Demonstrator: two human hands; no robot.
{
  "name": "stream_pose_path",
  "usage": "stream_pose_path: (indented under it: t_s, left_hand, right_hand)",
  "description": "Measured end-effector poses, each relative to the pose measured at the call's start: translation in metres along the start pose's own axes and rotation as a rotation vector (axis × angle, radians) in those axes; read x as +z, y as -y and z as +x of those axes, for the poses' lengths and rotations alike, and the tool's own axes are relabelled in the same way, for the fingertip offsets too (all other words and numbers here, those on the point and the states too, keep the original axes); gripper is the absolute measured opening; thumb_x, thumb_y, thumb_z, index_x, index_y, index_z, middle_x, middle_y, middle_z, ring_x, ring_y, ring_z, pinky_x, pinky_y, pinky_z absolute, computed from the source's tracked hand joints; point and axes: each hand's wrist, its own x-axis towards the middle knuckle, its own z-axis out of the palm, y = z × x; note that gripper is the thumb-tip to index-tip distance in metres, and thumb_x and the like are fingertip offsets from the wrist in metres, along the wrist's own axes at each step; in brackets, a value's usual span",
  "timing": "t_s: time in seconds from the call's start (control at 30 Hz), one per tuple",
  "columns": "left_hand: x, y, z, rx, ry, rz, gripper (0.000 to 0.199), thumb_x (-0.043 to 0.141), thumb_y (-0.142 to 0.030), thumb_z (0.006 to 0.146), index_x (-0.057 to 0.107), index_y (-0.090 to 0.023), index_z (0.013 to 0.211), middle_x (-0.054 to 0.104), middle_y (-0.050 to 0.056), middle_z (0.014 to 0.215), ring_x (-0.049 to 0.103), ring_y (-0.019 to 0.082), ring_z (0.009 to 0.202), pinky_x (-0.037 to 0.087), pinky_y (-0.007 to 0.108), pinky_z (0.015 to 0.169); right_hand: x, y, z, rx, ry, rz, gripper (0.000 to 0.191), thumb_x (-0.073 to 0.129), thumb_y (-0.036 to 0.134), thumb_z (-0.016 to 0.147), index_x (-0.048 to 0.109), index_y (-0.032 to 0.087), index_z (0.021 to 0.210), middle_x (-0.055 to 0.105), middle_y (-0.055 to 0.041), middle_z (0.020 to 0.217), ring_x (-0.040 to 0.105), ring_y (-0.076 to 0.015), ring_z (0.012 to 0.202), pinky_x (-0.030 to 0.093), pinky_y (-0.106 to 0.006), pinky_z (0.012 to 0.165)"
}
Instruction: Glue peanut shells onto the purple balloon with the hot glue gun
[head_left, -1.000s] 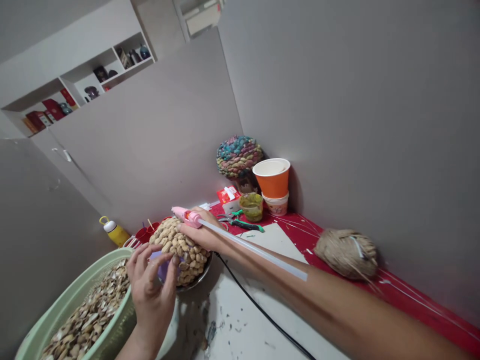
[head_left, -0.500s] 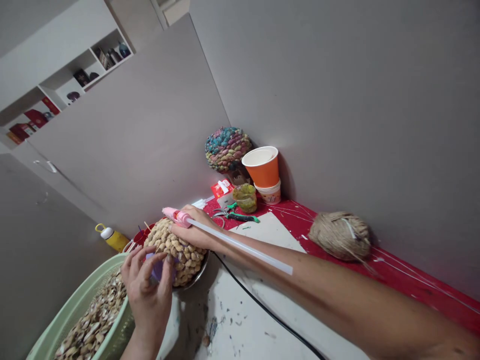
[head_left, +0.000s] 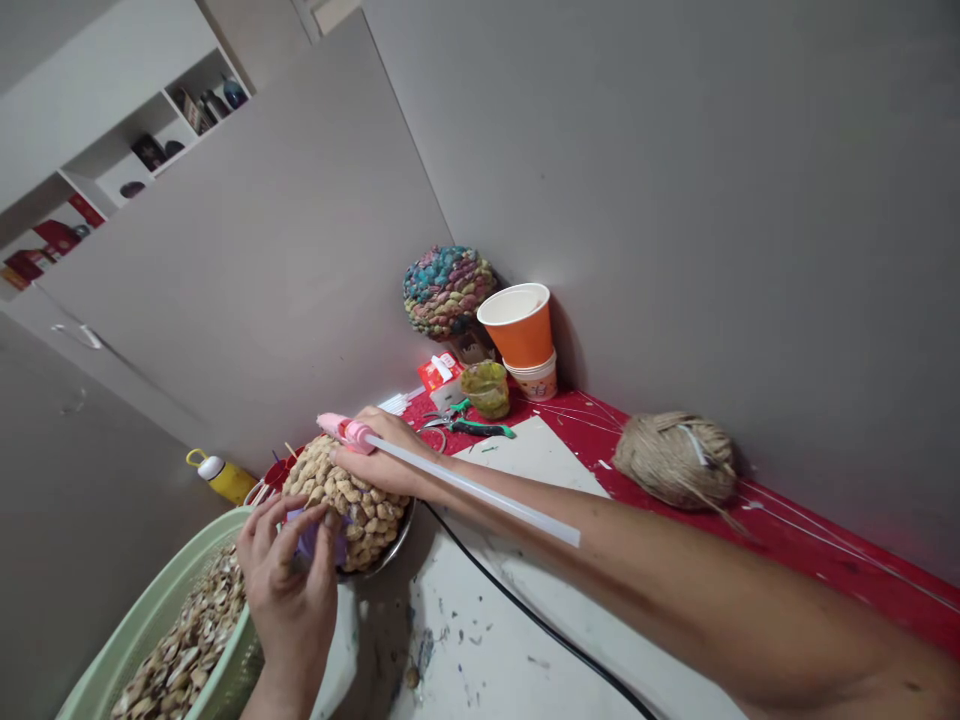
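Peanut-covered ball [head_left: 364,505], round and knobbly, apparently touches both hands [head_left: 292,575] [head_left: 386,452].

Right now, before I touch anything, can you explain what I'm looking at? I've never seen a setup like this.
There's no robot: these are a person's bare hands, seen by a camera worn on their head, looking forward and down. The right hand holds a pink glue gun with a long clear stick out its back. The left hand is at the rounded peanut-covered form, which sits in a metal bowl. Around them are a green basket of shells, twine, cutters and an orange cup.
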Motion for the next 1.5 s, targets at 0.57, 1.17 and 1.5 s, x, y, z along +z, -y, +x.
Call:
stream_pose_path:
  t_s: [0.57,1.17,1.5]
  left_hand:
    - [0.0006,-0.0003,-0.0006,0.020,-0.001,-0.027,0.012,0.068,-0.017,0.083,0.066,-0.024,0.092,0.067,0.006,0.098,0.058,0.025,0.103,0.042,0.048,0.095]
    - [0.0003,0.0002,-0.0025,-0.053,-0.030,-0.015,0.005,0.066,-0.020,0.085,0.066,-0.024,0.087,0.068,0.004,0.097,0.061,0.024,0.100,0.043,0.046,0.094]
    - [0.0006,0.0008,-0.0037,-0.040,-0.009,0.006,0.005,0.068,-0.021,0.084,0.065,-0.024,0.088,0.067,0.004,0.097,0.060,0.024,0.099,0.042,0.046,0.095]
  right_hand:
    - [0.0020,-0.0041,-0.0006,-0.011,-0.013,0.026,0.025,0.059,0.029,0.080,0.051,0.020,0.058,0.048,0.0014,0.060,0.051,-0.0149,0.068,0.036,-0.021,0.061]
    - [-0.0005,-0.0017,-0.0007,0.021,0.016,0.008,0.018,0.059,0.029,0.079,0.063,0.018,0.067,0.050,0.0001,0.068,0.048,-0.0138,0.064,0.036,-0.022,0.059]
    - [-0.0030,0.0000,-0.0012,0.009,0.018,0.013,0.016,0.059,0.030,0.080,0.065,0.018,0.070,0.050,0.0001,0.066,0.047,-0.0143,0.065,0.036,-0.022,0.059]
